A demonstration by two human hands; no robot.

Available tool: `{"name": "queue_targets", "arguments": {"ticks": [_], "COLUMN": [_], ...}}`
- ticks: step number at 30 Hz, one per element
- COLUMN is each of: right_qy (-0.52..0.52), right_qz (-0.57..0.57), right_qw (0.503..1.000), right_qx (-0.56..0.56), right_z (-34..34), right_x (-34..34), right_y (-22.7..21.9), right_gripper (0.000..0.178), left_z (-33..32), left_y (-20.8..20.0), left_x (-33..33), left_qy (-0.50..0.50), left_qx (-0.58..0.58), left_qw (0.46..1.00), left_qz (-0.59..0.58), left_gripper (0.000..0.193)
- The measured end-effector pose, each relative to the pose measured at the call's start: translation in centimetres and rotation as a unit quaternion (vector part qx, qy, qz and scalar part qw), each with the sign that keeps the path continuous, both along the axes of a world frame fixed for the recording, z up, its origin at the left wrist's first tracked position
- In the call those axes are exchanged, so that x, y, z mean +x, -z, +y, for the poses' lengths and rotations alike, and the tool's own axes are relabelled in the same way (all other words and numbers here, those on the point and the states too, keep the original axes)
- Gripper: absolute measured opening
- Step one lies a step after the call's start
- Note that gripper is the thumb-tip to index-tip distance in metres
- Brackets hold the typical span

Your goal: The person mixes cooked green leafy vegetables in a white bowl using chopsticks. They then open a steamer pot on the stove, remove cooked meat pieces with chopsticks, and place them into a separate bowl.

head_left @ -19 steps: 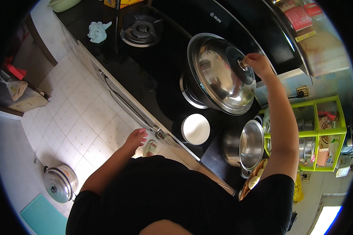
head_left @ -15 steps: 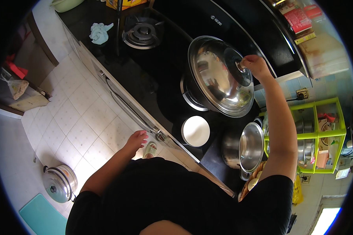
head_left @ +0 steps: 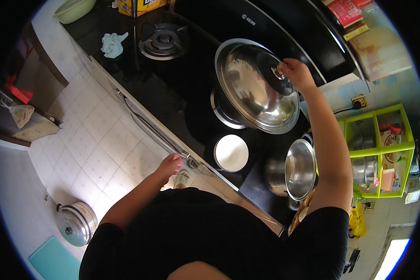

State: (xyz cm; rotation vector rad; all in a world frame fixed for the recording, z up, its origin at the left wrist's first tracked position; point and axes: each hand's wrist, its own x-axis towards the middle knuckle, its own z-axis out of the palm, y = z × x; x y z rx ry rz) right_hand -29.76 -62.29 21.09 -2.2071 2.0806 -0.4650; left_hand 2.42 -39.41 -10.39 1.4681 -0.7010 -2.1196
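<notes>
A wok (head_left: 228, 100) stands on the right burner of the black glass stove, under a large shiny domed lid (head_left: 254, 88). My right hand (head_left: 296, 74) grips the lid's knob, its arm stretched over the right side of the counter. Along the wok's upper left a strip of rim shows beside the lid; whether the lid is raised there I cannot tell. My left hand (head_left: 169, 167) hangs in the air by the stove's front edge, empty, with loosely bent fingers. Just in front of the wok sits a white bowl (head_left: 232, 153).
A steel pot (head_left: 274, 175) and a steel basin (head_left: 300, 170) stand right of the bowl, near a green rack (head_left: 380, 151). A second burner (head_left: 164, 41) and a pale cloth (head_left: 113, 45) lie left. A lidded pot (head_left: 74, 224) rests on the floor.
The whole view has shifted a little. With my right hand still on its knob, the lid has moved slightly, and more of the wok's rim shows at the upper left.
</notes>
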Motion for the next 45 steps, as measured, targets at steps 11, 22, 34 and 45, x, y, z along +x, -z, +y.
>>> {"name": "queue_targets", "arguments": {"ticks": [11, 22, 34, 45], "right_qy": [-0.220, 0.042, 0.272, 0.417], "right_qz": [-0.141, -0.334, -0.434, -0.441], "right_qw": [0.942, 0.941, 0.858, 0.793], "right_qx": [-0.210, -0.032, -0.038, -0.055], "right_z": [17.4, 31.3, 44.7, 58.7], "right_x": [8.2, 6.3, 7.4, 7.0], "right_y": [1.4, 11.2, 15.8, 15.9], "right_gripper": [0.028, 0.021, 0.019, 0.023], "left_z": [-1.4, -3.4, -0.6, 8.7], "left_y": [3.0, 6.1, 6.0, 3.0], "left_x": [-3.8, -5.0, -4.4, -8.3], "left_qy": [-0.172, -0.227, -0.125, 0.291], "left_qx": [0.168, 0.231, 0.220, 0.219], "left_qw": [0.953, 0.936, 0.963, 0.929], "left_qz": [0.186, 0.140, 0.090, 0.068], "left_gripper": [0.028, 0.021, 0.039, 0.043]}}
